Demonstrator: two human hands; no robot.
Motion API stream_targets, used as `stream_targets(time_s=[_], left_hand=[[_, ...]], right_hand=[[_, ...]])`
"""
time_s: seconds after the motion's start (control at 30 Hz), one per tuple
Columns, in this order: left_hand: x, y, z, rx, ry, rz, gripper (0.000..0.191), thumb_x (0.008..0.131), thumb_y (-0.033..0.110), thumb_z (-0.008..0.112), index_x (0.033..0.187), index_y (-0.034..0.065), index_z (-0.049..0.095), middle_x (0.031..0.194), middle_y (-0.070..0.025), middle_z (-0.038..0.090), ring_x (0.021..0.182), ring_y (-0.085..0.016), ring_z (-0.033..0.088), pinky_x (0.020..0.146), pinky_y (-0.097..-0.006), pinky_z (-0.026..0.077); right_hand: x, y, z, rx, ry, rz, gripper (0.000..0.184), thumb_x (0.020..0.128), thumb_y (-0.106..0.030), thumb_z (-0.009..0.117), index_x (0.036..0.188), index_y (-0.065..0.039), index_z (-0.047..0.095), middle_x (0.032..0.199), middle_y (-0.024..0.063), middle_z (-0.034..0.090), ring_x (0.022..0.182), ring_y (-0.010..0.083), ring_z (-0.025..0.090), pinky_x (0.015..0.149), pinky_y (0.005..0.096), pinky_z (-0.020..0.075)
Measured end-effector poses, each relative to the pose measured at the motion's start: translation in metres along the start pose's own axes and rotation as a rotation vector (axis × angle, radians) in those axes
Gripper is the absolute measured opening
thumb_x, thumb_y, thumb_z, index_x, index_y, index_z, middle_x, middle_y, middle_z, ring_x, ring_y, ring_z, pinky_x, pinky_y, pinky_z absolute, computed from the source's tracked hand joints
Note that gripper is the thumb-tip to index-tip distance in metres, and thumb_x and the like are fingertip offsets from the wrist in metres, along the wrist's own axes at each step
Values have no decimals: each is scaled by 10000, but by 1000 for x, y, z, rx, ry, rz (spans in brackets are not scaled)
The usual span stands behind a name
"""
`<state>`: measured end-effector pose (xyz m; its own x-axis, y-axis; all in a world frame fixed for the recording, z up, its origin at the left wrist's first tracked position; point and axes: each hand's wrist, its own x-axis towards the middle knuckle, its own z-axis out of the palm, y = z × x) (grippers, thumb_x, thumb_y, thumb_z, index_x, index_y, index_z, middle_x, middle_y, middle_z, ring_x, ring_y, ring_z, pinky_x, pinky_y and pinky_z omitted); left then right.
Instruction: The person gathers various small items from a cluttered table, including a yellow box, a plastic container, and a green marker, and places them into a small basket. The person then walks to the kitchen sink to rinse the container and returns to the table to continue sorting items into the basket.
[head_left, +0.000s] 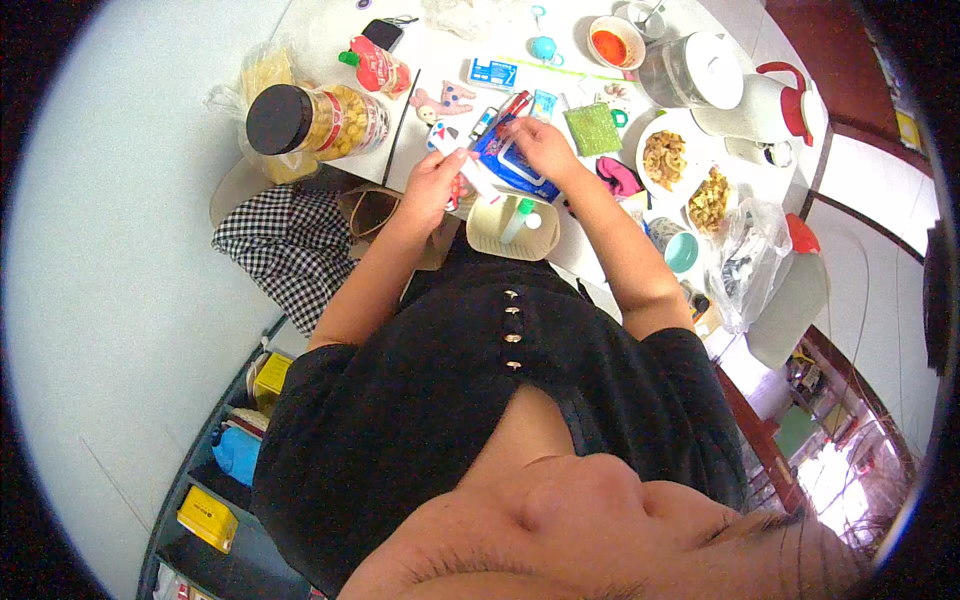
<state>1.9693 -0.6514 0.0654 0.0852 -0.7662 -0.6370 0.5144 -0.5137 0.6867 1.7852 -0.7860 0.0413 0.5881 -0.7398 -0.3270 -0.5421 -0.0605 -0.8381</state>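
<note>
My left hand (433, 184) is closed on a long white strip-like item (476, 174) with red at its end; something red also shows beneath its fingers. My right hand (541, 148) lies over a blue pouch (517, 166) with a clear window, its fingers bent at the pouch's upper edge; whether they pinch it is unclear. Red pens (517, 103) and a small dark-and-white tube (484, 122) lie at the pouch's top. Just below the hands, at the table edge, stands a cream plastic basket (480, 238) containing a green-capped tube (516, 223).
A black-lidded snack jar (330, 122) and a red squeeze bottle (381, 69) are at the left. Rightward are a green cloth pad (593, 128), plates of food (664, 159), a teal-lined cup (681, 251), a vacuum jug (750, 112) and a bowl with red sauce (615, 43).
</note>
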Motion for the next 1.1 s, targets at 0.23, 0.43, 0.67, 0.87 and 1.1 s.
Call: stream_targets(time_s=[0.23, 0.43, 0.67, 0.87, 1.1], left_hand=[[-10, 5, -21, -75, 49, -29, 301, 993, 283, 538, 1088, 15, 638, 853, -34, 644, 650, -91, 581, 578, -250, 503], [-14, 10, -15, -263, 49, -13, 366, 996, 331, 530, 1153, 13, 623, 865, -44, 640, 675, -99, 578, 563, -264, 498], [-14, 14, -18, -174, 23, 26, 348, 1006, 281, 504, 1174, -5, 611, 952, -80, 663, 735, -103, 601, 579, -257, 501], [-20, 19, -5, -71, -101, -30, 307, 1005, 242, 498, 1130, -12, 618, 973, -81, 669, 758, -97, 610, 645, -241, 523], [-24, 12, 24, -174, -160, -67, 242, 973, 232, 572, 1063, 19, 644, 823, -29, 646, 651, -92, 591, 569, -229, 488]], right_hand=[[43, 45, -15, -545, 278, 355, 558, 862, -397, 638, 1254, -28, 491, 1037, 235, 660, 1017, 397, 633, 903, 474, 501], [33, 39, -16, -411, 342, 320, 448, 888, -411, 597, 1013, 16, 645, 1024, 276, 649, 953, 429, 634, 841, 501, 499], [-23, 36, -20, -244, 96, 358, 404, 876, -411, 634, 947, -14, 666, 866, 221, 677, 832, 369, 665, 740, 455, 502], [-58, -4, -17, 23, -22, 247, 313, 944, -329, 554, 980, -33, 650, 884, 204, 663, 845, 346, 643, 765, 425, 491], [-68, -55, 8, -193, -5, -295, 266, 911, -300, 602, 930, -41, 660, 846, 192, 648, 818, 375, 634, 713, 461, 491]])
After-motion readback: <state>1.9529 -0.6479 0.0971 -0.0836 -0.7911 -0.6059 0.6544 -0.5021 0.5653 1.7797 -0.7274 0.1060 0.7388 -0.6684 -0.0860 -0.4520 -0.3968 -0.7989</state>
